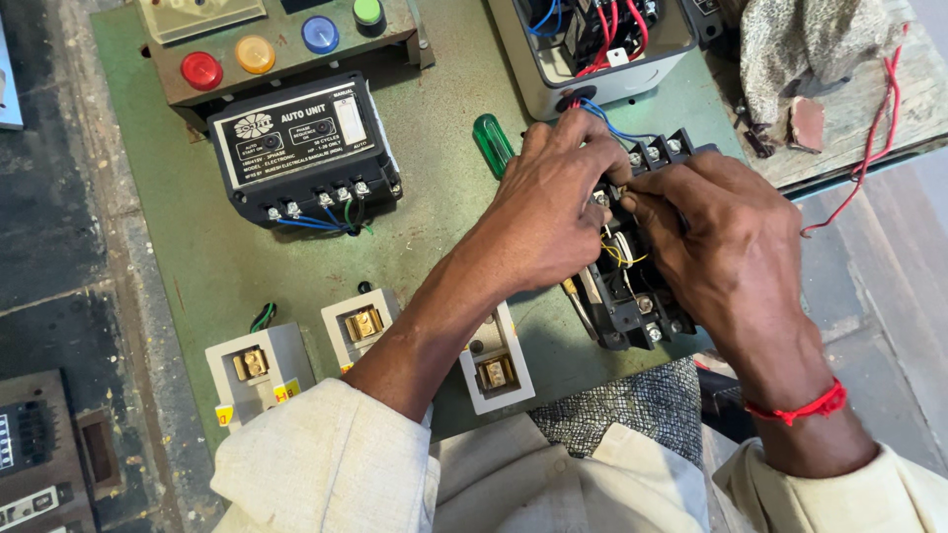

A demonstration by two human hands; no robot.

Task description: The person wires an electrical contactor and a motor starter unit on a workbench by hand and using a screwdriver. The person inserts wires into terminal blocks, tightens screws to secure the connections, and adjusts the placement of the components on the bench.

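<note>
Left hand (548, 212) and right hand (726, 247) gripping black contactor (632, 296), centre right; am pinching its upper terminal; next calls for steady fingertips, I judge.

Four round indicator lamps are glowing red (201, 70), amber (255, 54), blue (320, 34) and green (367, 11) along the far edge of a dull green panel board (227, 266). A black control unit (301, 148) is showing a white label, blue wires (311, 224) trailing beneath. A translucent green screwdriver handle (491, 144) is lying beside a black contactor (637, 286), and a red thread (800, 407) is circling the right wrist.
</note>
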